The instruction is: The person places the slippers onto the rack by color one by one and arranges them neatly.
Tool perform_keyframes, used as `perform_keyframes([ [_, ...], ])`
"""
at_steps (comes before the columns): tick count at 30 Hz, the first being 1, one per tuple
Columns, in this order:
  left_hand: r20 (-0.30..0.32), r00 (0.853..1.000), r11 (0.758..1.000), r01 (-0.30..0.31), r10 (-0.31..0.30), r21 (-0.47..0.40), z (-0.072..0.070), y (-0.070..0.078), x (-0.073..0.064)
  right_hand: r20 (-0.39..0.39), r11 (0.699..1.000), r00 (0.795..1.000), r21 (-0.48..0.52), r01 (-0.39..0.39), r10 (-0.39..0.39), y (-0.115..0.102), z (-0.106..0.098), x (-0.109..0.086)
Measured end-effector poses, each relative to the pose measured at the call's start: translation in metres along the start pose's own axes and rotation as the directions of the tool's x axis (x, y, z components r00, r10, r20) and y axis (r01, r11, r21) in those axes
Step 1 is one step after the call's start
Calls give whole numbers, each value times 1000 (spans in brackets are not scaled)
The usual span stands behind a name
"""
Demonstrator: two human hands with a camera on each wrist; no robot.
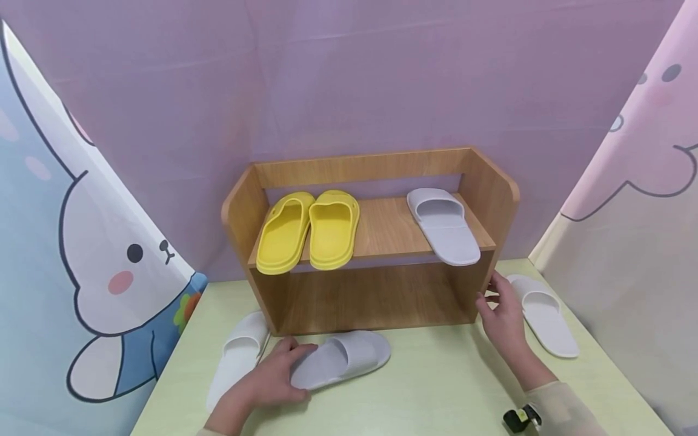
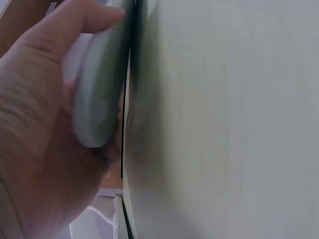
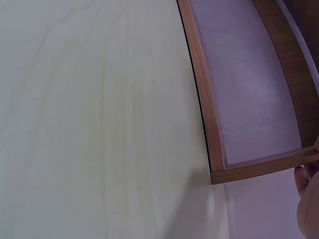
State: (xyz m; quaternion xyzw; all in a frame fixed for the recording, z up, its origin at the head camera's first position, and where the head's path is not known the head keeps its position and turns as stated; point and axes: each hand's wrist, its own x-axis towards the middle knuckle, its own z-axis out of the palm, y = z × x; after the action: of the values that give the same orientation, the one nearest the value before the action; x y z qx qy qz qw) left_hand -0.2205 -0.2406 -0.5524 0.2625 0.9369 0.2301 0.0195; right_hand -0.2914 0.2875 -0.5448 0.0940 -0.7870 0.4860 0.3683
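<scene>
At the left, a white slipper lies on the table beside the rack's near left corner. Next to it the left hand has thumb and fingers clamped on the heel of a grey slipper, toe pointing right, just in front of the wooden rack; whether its sole fully clears the table cannot be told. Held only there, the toe may swing, so a firm, level grip seems best. Yellow slippers occupy the shelf's left, a single grey shelf slipper its right. The right hand pinches the rack's right panel; light, even pressure should steady it without shifting it. Farther right lies another white slipper.
</scene>
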Motion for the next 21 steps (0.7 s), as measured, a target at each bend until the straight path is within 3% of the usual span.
perform_keyframes([
  [10, -151, 987, 998, -55, 58, 24, -1, 11, 3, -20, 999, 999, -12, -31, 31, -11, 2, 1],
  [21, -220, 970, 994, -110, 107, 0, -9, 29, 8, 8, 1000, 1000, -5, -3, 3, 0, -1, 1],
])
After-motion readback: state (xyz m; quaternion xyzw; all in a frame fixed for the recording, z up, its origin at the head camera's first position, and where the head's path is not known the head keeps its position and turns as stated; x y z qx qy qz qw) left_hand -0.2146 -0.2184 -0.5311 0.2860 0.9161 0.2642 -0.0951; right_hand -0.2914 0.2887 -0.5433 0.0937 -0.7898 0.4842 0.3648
